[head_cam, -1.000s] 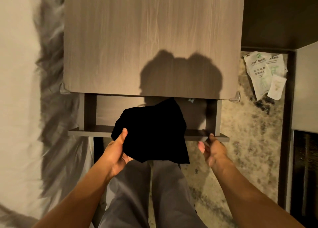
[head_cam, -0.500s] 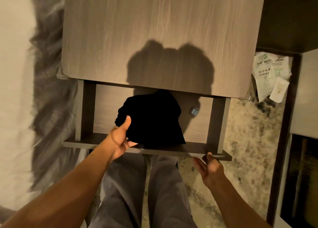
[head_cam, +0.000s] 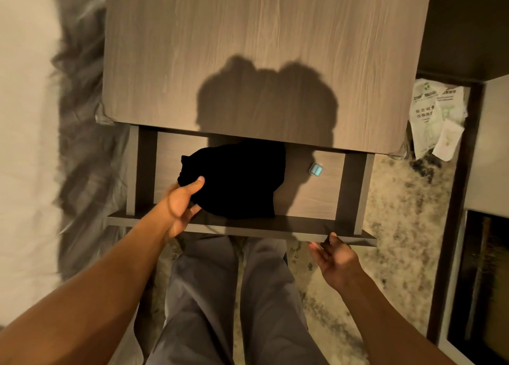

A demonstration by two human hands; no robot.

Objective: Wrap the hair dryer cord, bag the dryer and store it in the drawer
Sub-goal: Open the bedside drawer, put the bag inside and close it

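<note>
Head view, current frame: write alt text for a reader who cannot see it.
Seen from above, a person's left hand grips a black bag set inside an open drawer under a wooden nightstand. The right hand, fingers open, sits at the drawer's front edge. A small teal object lies on the drawer floor to the bag's right.

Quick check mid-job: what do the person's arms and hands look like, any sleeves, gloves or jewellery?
Both forearms are bare up to the frame edge, no sleeves showing. The left hand and right hand are ungloved, with no rings or watch visible. A thin dark band seems to circle the left wrist; blur makes this uncertain. Grey trousers show below.
</note>
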